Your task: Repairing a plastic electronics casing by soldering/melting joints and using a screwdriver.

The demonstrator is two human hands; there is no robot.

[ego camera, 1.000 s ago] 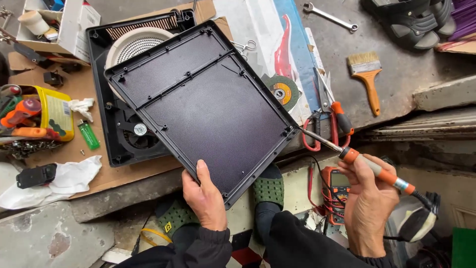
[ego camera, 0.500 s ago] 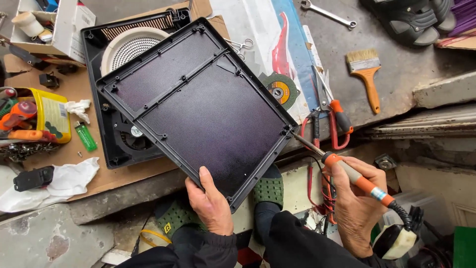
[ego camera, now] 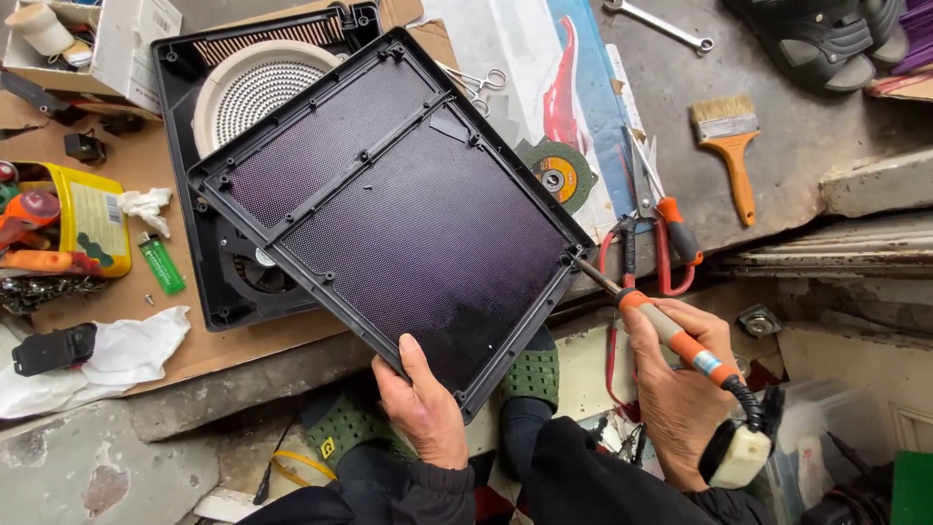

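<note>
the left hand [ego camera: 424, 413] grips the near edge of a large dark panel [ego camera: 389, 209], thumb laid flat on its upper face and the other fingers hidden beneath the rim, so the panel is pinched between thumb and fingers. the panel is square, black, finely dotted, with raised ribs and a framed border; it tilts over the open black casing [ego camera: 209, 292] behind it, covering most of that casing and part of the round white coil [ego camera: 255, 92] inside. the hand sits at the panel's lowest corner, right above the person's green socks [ego camera: 532, 374].

the right hand [ego camera: 680, 399] is closed around a soldering iron [ego camera: 671, 335] with an orange handle, fingers wrapped around the grip. the iron's metal tip points up and left and meets the panel's right corner, touching the rim there. the hand lies below and to the right of that corner, just off the panel.

past the panel's right edge lie red-handled scissors [ego camera: 666, 228], a round green grinding disc [ego camera: 556, 175] and an orange-handled paintbrush [ego camera: 731, 146]. a wrench [ego camera: 659, 24] lies at the top. to the left, on cardboard [ego camera: 136, 331], sit a green lighter [ego camera: 160, 264], a yellow tub [ego camera: 92, 219] and a crumpled white cloth [ego camera: 126, 355].
</note>
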